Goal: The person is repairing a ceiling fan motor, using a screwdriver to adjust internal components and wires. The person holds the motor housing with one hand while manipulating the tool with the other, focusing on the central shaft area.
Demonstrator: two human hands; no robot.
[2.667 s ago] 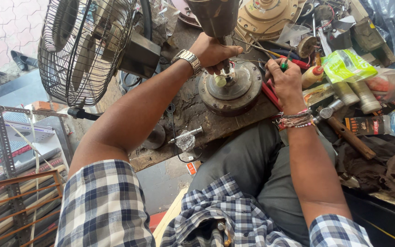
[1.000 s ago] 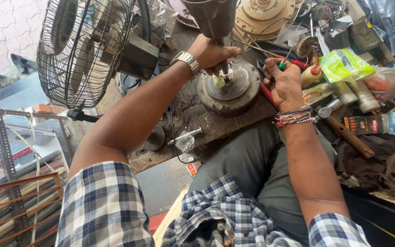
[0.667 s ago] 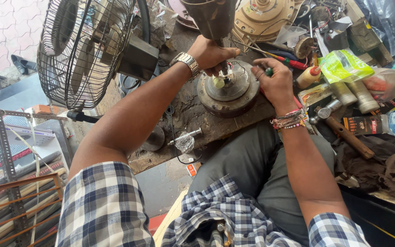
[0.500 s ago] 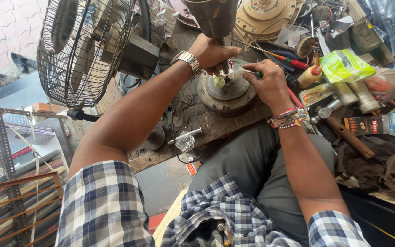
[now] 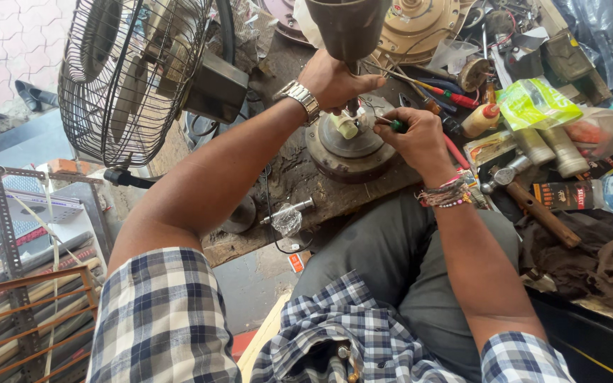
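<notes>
Worked at a round fan motor [image 5: 349, 145] lying flat on a worn wooden bench [image 5: 299, 188], near the centre of the view. Left hand [image 5: 331, 81] sat at about 11 o'clock of the motor, fingers curled together over its top beside the pale hub [image 5: 345, 125]; whether pinching anything there, could not tell. Wore a metal watch [image 5: 301, 96] on that wrist. Right hand [image 5: 416, 138] sat at about 3 o'clock of the motor, fingers pressed around a green-handled screwdriver [image 5: 395, 125], tip pointing toward the hub. Wore beaded bracelets [image 5: 445, 195] on that wrist.

Stood a caged fan [image 5: 133, 74] at 9 o'clock of the motor, well apart. Hung a dark cone-shaped housing [image 5: 349, 25] at 12 o'clock, just above the left hand. Lay a hammer [image 5: 526, 195] at 4 o'clock, and a green packet [image 5: 533, 103] at 2 o'clock among other tools. Lay a small glass-like knob [image 5: 286, 216] at 7 o'clock on the bench.
</notes>
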